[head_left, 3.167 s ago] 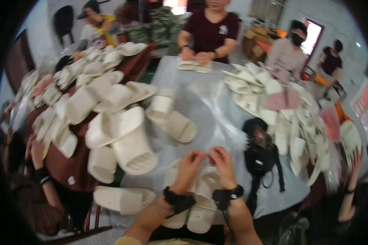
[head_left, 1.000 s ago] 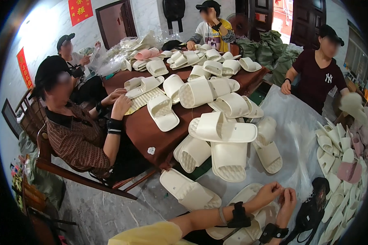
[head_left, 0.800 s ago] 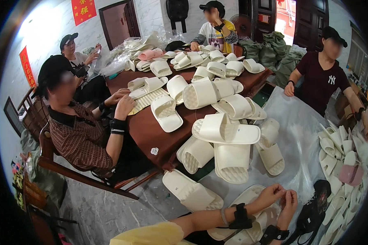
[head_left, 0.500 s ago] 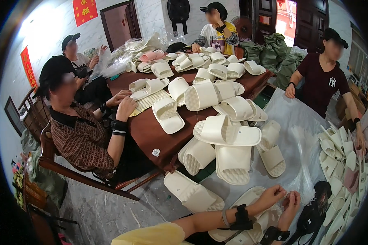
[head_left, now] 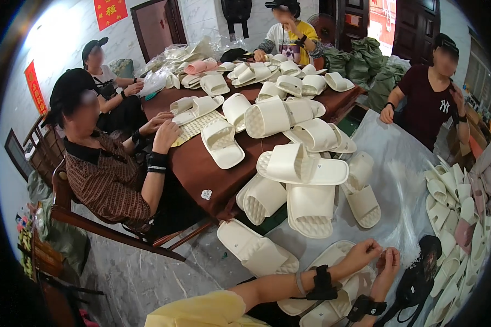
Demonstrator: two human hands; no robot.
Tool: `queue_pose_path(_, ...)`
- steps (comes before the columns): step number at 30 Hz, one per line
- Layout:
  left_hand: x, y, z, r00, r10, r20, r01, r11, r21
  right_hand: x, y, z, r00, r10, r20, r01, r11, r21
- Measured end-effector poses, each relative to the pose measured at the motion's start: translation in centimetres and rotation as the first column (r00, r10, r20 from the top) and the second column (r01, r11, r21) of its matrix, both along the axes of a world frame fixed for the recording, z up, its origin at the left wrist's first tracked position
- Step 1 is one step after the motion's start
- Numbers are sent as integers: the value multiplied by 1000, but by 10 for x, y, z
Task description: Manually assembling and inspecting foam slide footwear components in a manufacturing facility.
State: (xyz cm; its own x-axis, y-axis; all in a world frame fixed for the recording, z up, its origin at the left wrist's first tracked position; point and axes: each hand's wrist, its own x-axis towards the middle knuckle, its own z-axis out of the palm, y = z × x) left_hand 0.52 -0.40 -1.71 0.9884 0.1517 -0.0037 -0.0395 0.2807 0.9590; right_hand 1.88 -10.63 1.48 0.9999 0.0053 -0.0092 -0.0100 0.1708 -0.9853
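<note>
Looks like fine fingertip work. Best done with forearms steady, both hands level, small finger moves only; if a strand is in there, it's probably slippery, so grip near its end and pull gently. Mind snagging the clear strands (head_left: 402, 218) just beyond.

Pose: left hand (head_left: 366, 253) reaches in from lower left, forearm slanting across; right hand (head_left: 387, 267) points up beside it, wrist bent. Fingertips near each other, curled toward thumbs; can't tell if they close or pinch anything. Slippers (head_left: 333, 253) lie on the table below the hands, partly hidden by forearms. Black bag (head_left: 420, 278) right of right hand.
</note>
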Motion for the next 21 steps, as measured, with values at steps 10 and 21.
queue_pose_path(10,-1,-2,-1,1000,4,21,-3,1000,-28,1,-5,-2,994,103,22,-101,992,-69)
queue_pose_path(21,1,-2,-3,1000,-10,22,9,999,41,2,-6,-4,997,53,50,-48,995,-82)
